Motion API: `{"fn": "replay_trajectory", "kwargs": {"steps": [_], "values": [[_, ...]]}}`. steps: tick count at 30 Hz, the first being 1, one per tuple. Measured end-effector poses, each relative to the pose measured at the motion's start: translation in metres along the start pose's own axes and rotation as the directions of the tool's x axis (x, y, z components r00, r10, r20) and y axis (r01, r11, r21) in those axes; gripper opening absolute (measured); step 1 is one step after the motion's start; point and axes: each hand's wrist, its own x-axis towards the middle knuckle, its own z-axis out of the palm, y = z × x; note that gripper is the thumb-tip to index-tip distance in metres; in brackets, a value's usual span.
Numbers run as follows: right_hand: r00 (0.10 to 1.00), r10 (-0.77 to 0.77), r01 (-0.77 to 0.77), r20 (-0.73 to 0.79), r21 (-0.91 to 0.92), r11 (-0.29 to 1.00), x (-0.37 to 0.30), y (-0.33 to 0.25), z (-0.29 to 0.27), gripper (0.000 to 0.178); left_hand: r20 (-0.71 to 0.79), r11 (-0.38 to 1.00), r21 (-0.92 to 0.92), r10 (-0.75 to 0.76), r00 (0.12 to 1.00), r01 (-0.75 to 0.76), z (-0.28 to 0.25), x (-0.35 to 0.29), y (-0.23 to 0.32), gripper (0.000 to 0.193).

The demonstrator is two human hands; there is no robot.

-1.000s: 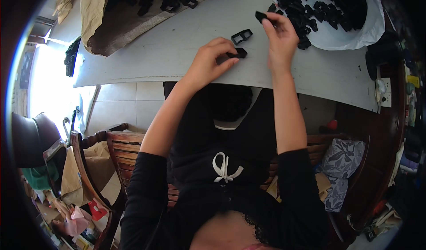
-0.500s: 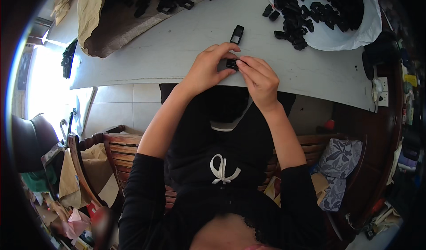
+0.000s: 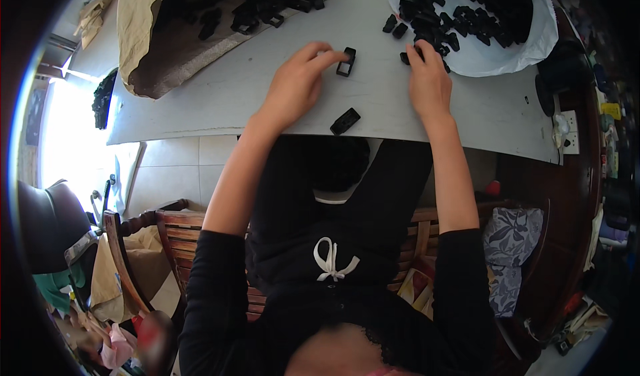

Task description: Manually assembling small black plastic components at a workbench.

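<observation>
Our half-curled left hand [image 3: 293,86] touches a likely light, stiff, black rectangular plastic frame [image 3: 347,62] on the grey table [image 3: 220,106], best pinched by its sides; our bent right hand [image 3: 430,86] meets far-right black pieces [image 3: 427,24], grips unclear.

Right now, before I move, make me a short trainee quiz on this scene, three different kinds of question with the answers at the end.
1. Multiple choice: what is the right hand nearest to?
A) the wall socket
B) the loose black parts by the white plastic bag
C) the wooden chair

2. True or false: the black piece by the near edge of the table is held in the left hand.

3. Fill in the blank: the paper bag at the far left of the table is ____ in colour.

Key: 1. B. 2. False; it lies on the table, apart from both hands. 3. Brown.
</observation>
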Motion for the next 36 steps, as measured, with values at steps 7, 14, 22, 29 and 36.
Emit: {"fn": "replay_trajectory", "kwargs": {"steps": [7,14,22,29,36], "values": [[0.994,-0.103,0.091,0.039,0.236,0.967,-0.014,-0.025,-0.011,0.031,0.234,0.997,-0.003,-0.074,0.970,0.077,0.008,0.029,-0.017,0.040],[0.987,-0.139,0.154,-0.074,0.638,0.755,-0.016,-0.058,-0.003,0.034,0.139,0.985,-0.147,-0.066,0.988,0.086,0.020,0.014,-0.016,0.034],[0.982,-0.155,0.190,-0.109,0.600,0.777,-0.012,-0.066,0.004,0.031,0.101,0.982,-0.150,-0.103,0.990,0.117,0.023,0.006,-0.015,0.032],[0.965,-0.262,0.243,-0.026,0.472,0.847,-0.023,-0.059,0.000,0.034,0.129,0.984,-0.175,-0.019,0.991,0.042,0.010,0.012,-0.024,0.028],[0.936,-0.318,0.222,0.154,0.442,0.869,-0.042,-0.071,-0.012,0.037,-0.339,0.750,0.628,0.023,0.941,0.208,-0.042,0.030,-0.087,0.036]]}}
